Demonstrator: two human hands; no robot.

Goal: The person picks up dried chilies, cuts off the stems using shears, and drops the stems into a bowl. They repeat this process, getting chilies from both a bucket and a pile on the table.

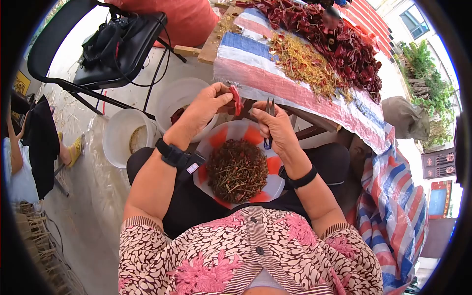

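fingers (pixel 219 93) of your left hand (pixel 204 112) pinch 1 red chili (pixel 237 100), its long axis near upright. your right hand (pixel 278 127) closes around the snips (pixel 269 109), blades pointing up, slightly parted, just to the chili's right, not touching it. both sit above the plate (pixel 223 140) on your lap.

The left hand (pixel 206 105) pinches a dried red chilli pepper (pixel 237 100) at its fingertips, just beside the right hand (pixel 278 125), which grips small blue-handled metal snips (pixel 269 109) with the blades pointing up. Below both hands, a round red-and-white plastic plate (pixel 219 138) rests on the person's lap, heaped with brown chilli stems (pixel 237 169). Ahead, a striped red, white and blue woven sheet (pixel 255 54) carries a pile of dark red dried chillies (pixel 339 42) and yellow seeds (pixel 305 64). Two white plastic buckets (pixel 120 135) stand to the left, near a black folding chair (pixel 98 46).
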